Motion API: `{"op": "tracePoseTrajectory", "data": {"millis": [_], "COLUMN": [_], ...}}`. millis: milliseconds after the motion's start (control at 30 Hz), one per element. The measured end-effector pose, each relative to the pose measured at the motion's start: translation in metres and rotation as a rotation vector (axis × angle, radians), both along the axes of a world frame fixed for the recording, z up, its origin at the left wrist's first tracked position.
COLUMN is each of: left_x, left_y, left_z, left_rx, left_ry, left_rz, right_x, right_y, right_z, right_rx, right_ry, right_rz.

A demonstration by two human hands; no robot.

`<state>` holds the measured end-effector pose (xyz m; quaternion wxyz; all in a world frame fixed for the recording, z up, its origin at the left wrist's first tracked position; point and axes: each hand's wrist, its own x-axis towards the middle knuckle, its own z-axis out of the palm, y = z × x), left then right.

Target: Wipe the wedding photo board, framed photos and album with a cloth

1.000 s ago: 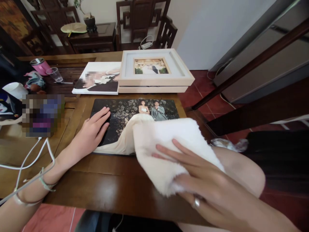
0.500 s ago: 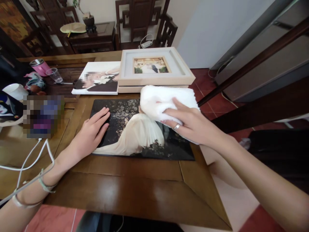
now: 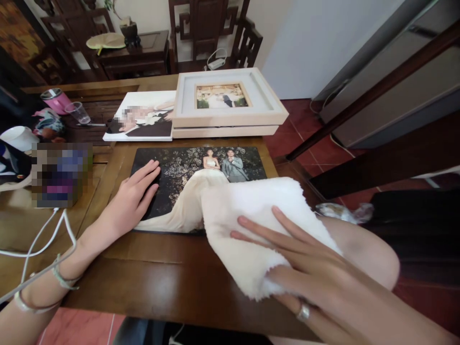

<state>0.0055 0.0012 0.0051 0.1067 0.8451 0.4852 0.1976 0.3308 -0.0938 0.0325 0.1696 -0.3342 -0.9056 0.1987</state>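
A dark wedding photo panel [image 3: 187,191] lies flat on the wooden table, showing a couple and a long pale gown. My left hand [image 3: 134,196] rests on the panel's left edge, fingers stretched out and holding nothing. In my right hand [image 3: 298,254] is a fluffy white cloth [image 3: 251,206], gripped with some fingers spread over its top and the others partly hidden behind its near fold. The cloth covers the panel's lower right part and reaches past its near edge. Whether it presses on the panel there is hard to see.
Behind the panel sit stacked light wood frames [image 3: 230,122] and a white-edged photo print [image 3: 143,120]. A pink mug [image 3: 55,100], a clear plastic cup [image 3: 78,113] and a white cable [image 3: 68,230] are on the left. The table's right edge drops to red floor tiles [image 3: 319,148].
My right hand has brought the white cloth from the panel's upper right down toward me, uncovering the couple in the photo. My left hand has stayed on the panel.
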Motion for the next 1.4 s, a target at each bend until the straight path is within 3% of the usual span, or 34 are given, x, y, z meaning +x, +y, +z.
{"op": "tracePoseTrajectory", "data": {"millis": [100, 333, 467, 567, 700, 867, 1000, 1133, 1400], "left_x": [-0.001, -0.003, -0.004, -0.005, -0.004, -0.002, -0.003, -0.003, -0.005], "left_y": [0.001, 0.002, 0.002, 0.003, 0.003, 0.002, 0.003, 0.004, 0.003], "left_z": [0.0, -0.001, -0.002, -0.003, -0.003, -0.002, -0.002, -0.002, -0.003], "left_rx": [0.001, 0.013, 0.006, 0.006, 0.011, 0.031, 0.042, 0.052, 0.036], "left_ry": [0.0, -0.024, -0.023, -0.028, -0.016, -0.018, -0.016, -0.023, -0.017], "left_rz": [-0.008, -0.03, -0.023, -0.024, -0.018, -0.028, -0.033, -0.047, -0.04], "right_x": [0.001, 0.007, 0.009, 0.006, 0.0, -0.004, -0.007, -0.006, 0.004], "right_y": [0.02, 0.103, 0.124, 0.112, 0.064, -0.004, -0.015, 0.015, 0.112], "right_z": [-0.001, -0.012, -0.019, -0.024, -0.022, -0.011, -0.005, -0.005, -0.017], "right_rx": [-0.01, 0.054, 0.077, 0.137, 0.164, 0.072, -0.014, -0.017, 0.07], "right_ry": [0.0, 0.027, 0.045, 0.087, 0.084, 0.064, 0.025, 0.052, 0.102], "right_rz": [-0.046, -0.168, -0.221, -0.229, -0.165, -0.002, 0.11, 0.091, -0.163]}}
